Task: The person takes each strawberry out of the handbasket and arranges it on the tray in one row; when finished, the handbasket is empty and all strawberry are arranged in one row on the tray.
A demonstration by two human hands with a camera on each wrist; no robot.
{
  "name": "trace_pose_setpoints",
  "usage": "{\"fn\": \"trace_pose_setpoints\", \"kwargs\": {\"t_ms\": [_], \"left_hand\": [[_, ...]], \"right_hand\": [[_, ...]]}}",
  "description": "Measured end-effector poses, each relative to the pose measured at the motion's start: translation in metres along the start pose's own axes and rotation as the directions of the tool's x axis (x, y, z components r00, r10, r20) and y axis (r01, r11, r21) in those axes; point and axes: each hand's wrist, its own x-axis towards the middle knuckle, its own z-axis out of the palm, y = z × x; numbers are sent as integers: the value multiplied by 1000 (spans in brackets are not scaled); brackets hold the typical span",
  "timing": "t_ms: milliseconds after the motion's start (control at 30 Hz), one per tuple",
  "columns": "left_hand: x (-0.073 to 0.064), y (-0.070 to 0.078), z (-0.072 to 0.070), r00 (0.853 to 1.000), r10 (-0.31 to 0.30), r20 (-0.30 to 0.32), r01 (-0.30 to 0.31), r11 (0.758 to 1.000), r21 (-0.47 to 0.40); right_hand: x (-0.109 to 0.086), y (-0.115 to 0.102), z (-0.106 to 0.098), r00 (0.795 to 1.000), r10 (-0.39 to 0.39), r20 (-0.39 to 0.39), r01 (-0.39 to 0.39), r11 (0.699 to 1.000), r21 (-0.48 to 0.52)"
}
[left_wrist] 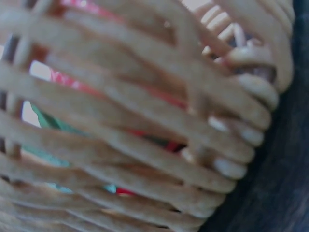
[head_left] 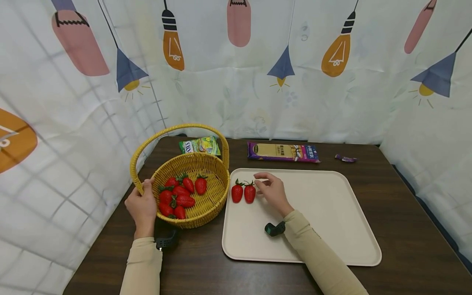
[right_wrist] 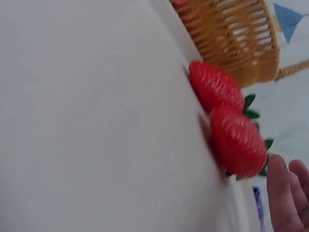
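Observation:
In the head view, my left hand (head_left: 143, 205) grips the yellow woven basket (head_left: 212, 209) at its left rim, by the foot of the handle. Several red strawberries (head_left: 185, 200) with green leaves lie inside it. Blurred basket weave (left_wrist: 145, 121) fills the left wrist view, red showing through the gaps. Two strawberries lie side by side at the tray's upper left, a left one (head_left: 237, 192) and a right one (head_left: 249, 193). My right hand (head_left: 273, 191) is just right of the pair, fingers loosely bent, fingertips close to the leaves of the nearer strawberry (right_wrist: 236, 142).
The cream tray (head_left: 317, 221) lies right of the basket on a dark wooden table (head_left: 199, 262). Behind stand a green snack bag (head_left: 200, 145), a long purple-and-gold packet (head_left: 283, 152) and a small purple wrapped piece (head_left: 346, 158). A patterned curtain (head_left: 228, 94) borders the table.

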Motion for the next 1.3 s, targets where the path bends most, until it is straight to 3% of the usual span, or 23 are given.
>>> {"fn": "trace_pose_setpoints", "kwargs": {"t_ms": [367,600,733,867,1033,1300], "left_hand": [[-1,1,-2,1000,-1,1,1,1000,16],[-2,3,-2,1000,-16,1,16,1000,13],[-2,3,-2,1000,-12,5,12,1000,10],[-2,2,-2,1000,-7,6,7,1000,10],[-2,2,-2,1000,3,2,-3,1000,23],[-3,6,-3,1000,1,3,-1,1000,15]], "right_hand": [[2,-49,27,978,-126,163,107,987,123],[3,-70,58,961,-199,194,192,980,55],[3,-76,76,934,-235,271,233,972,39],[5,-78,93,911,-224,346,242,970,-8],[8,-84,111,898,-163,408,212,974,-78],[19,-87,144,896,-89,434,154,981,-117]]}}
